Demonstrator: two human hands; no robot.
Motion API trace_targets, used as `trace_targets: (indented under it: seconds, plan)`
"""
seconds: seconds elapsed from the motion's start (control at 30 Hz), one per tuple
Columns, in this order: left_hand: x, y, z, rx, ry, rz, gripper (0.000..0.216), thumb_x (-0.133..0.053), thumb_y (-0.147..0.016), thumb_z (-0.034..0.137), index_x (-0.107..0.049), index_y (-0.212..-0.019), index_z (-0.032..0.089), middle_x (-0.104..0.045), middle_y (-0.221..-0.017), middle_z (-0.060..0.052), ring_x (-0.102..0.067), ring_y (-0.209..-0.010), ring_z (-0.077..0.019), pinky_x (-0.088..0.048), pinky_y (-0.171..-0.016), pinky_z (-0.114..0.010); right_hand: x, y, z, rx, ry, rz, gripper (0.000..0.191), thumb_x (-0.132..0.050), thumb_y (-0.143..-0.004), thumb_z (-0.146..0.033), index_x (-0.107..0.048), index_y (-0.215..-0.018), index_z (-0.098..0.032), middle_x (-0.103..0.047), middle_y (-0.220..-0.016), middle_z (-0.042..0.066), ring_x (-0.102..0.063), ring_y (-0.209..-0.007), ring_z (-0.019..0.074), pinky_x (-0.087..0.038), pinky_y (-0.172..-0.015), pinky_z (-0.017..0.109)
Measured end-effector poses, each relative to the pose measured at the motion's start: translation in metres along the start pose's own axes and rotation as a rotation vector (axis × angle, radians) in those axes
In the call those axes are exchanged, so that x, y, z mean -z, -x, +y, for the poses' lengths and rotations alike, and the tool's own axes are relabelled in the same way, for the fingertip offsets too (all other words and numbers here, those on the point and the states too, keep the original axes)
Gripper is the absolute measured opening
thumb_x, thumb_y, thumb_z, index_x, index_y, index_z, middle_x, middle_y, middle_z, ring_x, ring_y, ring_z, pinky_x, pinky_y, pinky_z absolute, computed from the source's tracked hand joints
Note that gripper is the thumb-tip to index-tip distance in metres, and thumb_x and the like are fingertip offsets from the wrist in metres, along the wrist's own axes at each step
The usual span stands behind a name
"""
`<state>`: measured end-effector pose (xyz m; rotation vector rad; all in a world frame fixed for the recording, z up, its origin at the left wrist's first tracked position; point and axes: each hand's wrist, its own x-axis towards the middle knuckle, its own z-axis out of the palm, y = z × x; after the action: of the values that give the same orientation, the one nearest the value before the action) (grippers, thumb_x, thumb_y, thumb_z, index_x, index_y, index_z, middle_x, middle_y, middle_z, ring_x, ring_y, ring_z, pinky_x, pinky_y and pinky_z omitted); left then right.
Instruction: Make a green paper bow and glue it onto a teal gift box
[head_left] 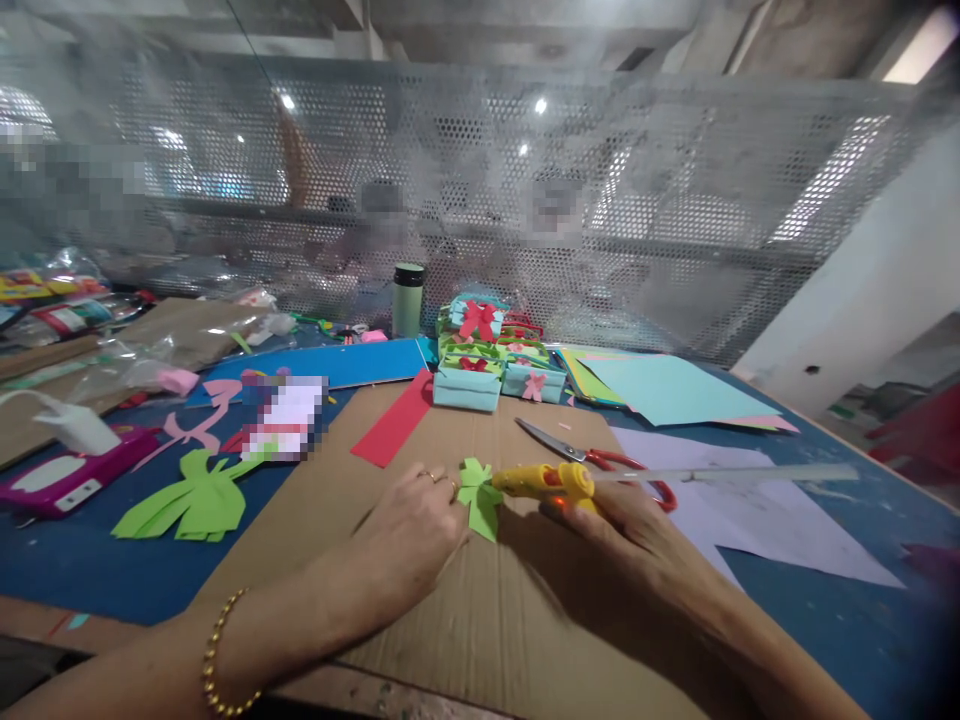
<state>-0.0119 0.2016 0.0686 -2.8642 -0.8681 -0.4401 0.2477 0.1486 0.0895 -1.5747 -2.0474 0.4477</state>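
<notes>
Just left of the light-green, petalled paper cutout (481,500), the left hand (417,522) holds its edge; rightward, the right hand (626,525) grips a yellow plastic glue gun (536,481).

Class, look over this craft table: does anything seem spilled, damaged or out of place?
Nothing clearly spilled or damaged stands out. The mildest oddity is the pink paper scrap, irregular and curving on the left, unlike the straight-edged red strip on the cardboard.
</notes>
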Motion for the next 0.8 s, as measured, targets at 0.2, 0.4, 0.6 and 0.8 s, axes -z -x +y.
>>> trace_targets:
  seconds: [0.2,0.4,0.6,0.8]
  plan:
    - [-0.0054,-0.0002,0.0004,-0.012,0.04,0.024,0.019,-0.053,-0.094,0.023,-0.068,-0.085,0.016,-0.065,-0.091,-0.011,-0.059,-0.092,-0.026,-0.042,-0.076,-0.039,-0.0029,-0.0029,-0.0026,-0.014,0.018,0.006,0.041,-0.043,-0.096,-0.055,-0.071,-0.094,-0.025,-0.069,-0.077,0.005,-0.064,-0.078,0.0265,-0.052,-0.071,0.036]
    - [-0.0027,-0.0005,0.0013,0.009,0.109,-0.002,0.019,-0.055,-0.094,0.025,-0.071,-0.092,0.016,-0.067,-0.106,-0.011,-0.058,-0.103,-0.0286,-0.043,-0.084,-0.042,-0.0036,-0.0028,-0.0038,-0.027,0.043,-0.011,0.044,-0.043,-0.096,-0.056,-0.07,-0.091,-0.022,-0.068,-0.074,0.005,-0.062,-0.074,0.024,-0.05,-0.065,0.033]
    - [-0.0041,-0.0012,0.0013,0.005,0.141,-0.031,0.019,-0.054,-0.095,0.023,-0.07,-0.098,0.015,-0.07,-0.102,-0.01,-0.059,-0.104,-0.0278,-0.045,-0.086,-0.043,-0.0052,-0.0019,-0.0019,-0.015,0.017,-0.01,0.044,-0.044,-0.097,-0.055,-0.071,-0.091,-0.021,-0.067,-0.074,0.005,-0.061,-0.072,0.0227,-0.048,-0.063,0.032]
    - [-0.0034,-0.0013,0.0039,0.03,0.186,-0.045,0.021,-0.054,-0.095,0.023,-0.07,-0.102,0.012,-0.069,-0.105,-0.013,-0.058,-0.108,-0.0294,-0.046,-0.093,-0.046,-0.0032,-0.0046,-0.0009,0.025,0.024,0.05,0.041,-0.044,-0.096,-0.055,-0.07,-0.089,-0.024,-0.067,-0.074,0.004,-0.06,-0.072,0.0239,-0.049,-0.066,0.034]
